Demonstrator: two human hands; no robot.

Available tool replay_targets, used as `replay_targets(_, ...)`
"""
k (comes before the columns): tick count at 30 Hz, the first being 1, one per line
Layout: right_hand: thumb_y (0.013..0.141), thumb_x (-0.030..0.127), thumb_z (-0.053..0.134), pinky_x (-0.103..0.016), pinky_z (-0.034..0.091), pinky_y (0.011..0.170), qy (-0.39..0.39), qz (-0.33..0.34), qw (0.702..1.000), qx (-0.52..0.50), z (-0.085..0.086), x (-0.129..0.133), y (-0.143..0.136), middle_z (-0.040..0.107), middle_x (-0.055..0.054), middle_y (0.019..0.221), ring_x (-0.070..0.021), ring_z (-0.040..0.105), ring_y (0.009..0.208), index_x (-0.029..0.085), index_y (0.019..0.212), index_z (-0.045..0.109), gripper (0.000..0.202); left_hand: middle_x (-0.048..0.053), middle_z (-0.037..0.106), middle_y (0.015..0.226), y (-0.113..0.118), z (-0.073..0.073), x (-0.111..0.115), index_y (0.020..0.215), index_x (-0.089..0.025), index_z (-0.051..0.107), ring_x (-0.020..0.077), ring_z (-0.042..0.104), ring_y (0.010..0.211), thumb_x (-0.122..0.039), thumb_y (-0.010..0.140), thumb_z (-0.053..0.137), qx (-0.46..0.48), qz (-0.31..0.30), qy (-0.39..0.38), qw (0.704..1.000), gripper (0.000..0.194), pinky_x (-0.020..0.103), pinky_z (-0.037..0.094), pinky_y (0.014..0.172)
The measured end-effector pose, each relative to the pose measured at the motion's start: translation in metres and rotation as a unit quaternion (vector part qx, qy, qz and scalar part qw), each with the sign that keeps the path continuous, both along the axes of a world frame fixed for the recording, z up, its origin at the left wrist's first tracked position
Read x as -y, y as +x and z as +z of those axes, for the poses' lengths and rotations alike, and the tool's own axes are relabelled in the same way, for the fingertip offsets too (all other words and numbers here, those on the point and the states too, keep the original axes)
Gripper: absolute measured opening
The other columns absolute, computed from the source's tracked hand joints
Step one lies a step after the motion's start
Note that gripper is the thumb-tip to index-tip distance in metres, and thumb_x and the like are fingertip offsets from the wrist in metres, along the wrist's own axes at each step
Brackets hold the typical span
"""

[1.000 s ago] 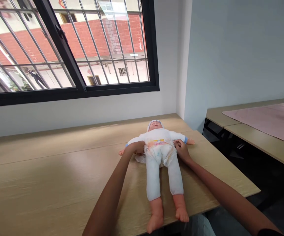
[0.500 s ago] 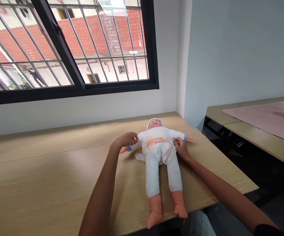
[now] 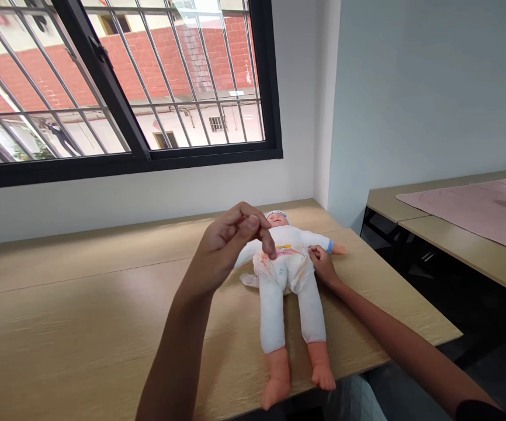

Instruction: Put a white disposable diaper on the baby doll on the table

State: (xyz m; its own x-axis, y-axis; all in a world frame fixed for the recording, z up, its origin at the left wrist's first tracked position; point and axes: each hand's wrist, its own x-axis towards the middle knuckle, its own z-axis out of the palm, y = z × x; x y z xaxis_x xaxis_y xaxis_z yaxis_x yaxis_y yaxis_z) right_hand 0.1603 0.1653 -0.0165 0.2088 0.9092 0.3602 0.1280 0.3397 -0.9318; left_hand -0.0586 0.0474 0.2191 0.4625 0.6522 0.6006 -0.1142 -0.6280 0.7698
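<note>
A doll [image 3: 272,310] lies on its back, feet toward the person, wearing a diaper [image 3: 286,270] around its hips over a white outfit. On the doll's right-hand side as seen here, the right hand [image 3: 323,264] has stayed at the diaper's waist edge, its fingers seemingly pinched narrow on it. The left hand [image 3: 235,240] has changed place: a second ago it was at the diaper's opposite side, and now it is lifted off, raised above the doll's outstretched arm and closer to the camera. Its fingers are curled, thumb near the index finger, with nothing visible between them. That seems to leave only the right hand steadying the diaper, while a loose white piece lies on the tabletop [image 3: 117,327] just left of the doll's hip.

The tabletop under the doll is pale wood-look, with a seam running left from the doll. Beyond the doll's head stands a wall with a barred window [image 3: 113,88]. Well to the doll's right, a second table [image 3: 463,240] bears a pink cloth [image 3: 476,204].
</note>
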Motion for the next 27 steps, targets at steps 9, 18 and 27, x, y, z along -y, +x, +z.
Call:
replay_targets(9, 0.080, 0.042, 0.056, -0.036, 0.049, 0.074, -0.020, 0.004, 1.000, 0.003, 0.014, 0.013, -0.002, 0.069, -0.008, 0.079, -0.0234, 0.062, 0.078, 0.018, 0.076, 0.058, 0.024, -0.002, 0.054, 0.061, 0.011, -0.005, 0.032, 0.086, -0.017, 0.051, 0.0149, 0.062, 0.059, -0.028, 0.098, 0.045, 0.059, -0.136, -0.044, 0.988, 0.018, 0.027, 0.050, 0.056)
replay_targets(18, 0.080, 0.044, 0.053, -0.036, 0.047, 0.074, -0.002, 0.004, 1.000, 0.013, 0.009, 0.008, -0.001, 0.067, -0.006, 0.078, -0.0221, 0.061, 0.076, 0.019, 0.075, 0.057, 0.026, -0.003, 0.054, 0.061, 0.015, -0.005, 0.033, 0.084, -0.017, 0.048, 0.0142, 0.062, 0.056, -0.030, 0.098, 0.045, 0.072, -0.201, -0.061, 0.975, 0.019, 0.025, 0.049, 0.053)
replay_targets(27, 0.082, 0.044, 0.051, -0.036, 0.047, 0.076, -0.004, -0.016, 0.999, 0.030, 0.010, 0.010, -0.002, 0.065, -0.008, 0.081, -0.0225, 0.060, 0.078, 0.018, 0.077, 0.055, 0.026, -0.005, 0.050, 0.055, 0.015, -0.005, 0.028, 0.081, -0.019, 0.044, 0.0130, 0.059, 0.049, -0.035, 0.099, 0.041, 0.068, -0.266, -0.092, 0.957, 0.024, 0.026, 0.050, 0.055)
